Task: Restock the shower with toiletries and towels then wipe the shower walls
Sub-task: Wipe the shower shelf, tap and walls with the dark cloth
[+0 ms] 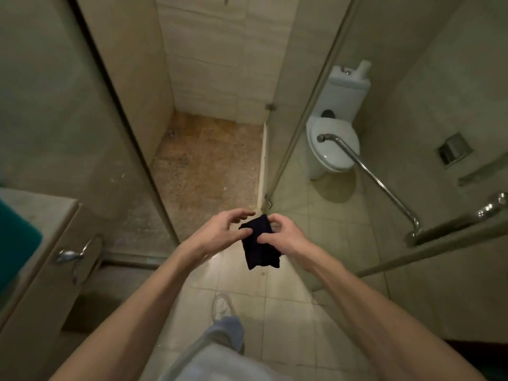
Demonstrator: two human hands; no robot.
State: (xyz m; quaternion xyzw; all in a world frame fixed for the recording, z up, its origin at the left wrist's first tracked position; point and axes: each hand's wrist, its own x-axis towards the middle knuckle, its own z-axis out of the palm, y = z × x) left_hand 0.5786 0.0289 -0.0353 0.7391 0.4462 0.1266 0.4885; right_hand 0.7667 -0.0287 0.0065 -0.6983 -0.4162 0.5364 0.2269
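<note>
A small dark folded cloth (261,250) hangs in front of me, just outside the shower opening. My left hand (220,232) pinches its upper left edge with thumb and fingers. My right hand (280,233) grips the cloth's upper right part with curled fingers. Beyond my hands lies the shower stall with a brown speckled floor (203,166) and pale tiled walls (220,64). No toiletries or towels are visible inside the stall.
A glass shower door (357,133) with a chrome handle bar (379,180) stands open on the right; behind it is a white toilet (332,144). A counter (38,215) with a chrome towel ring (79,254) and something teal (13,243) is at left. My shoe (222,306) is on the tiled floor.
</note>
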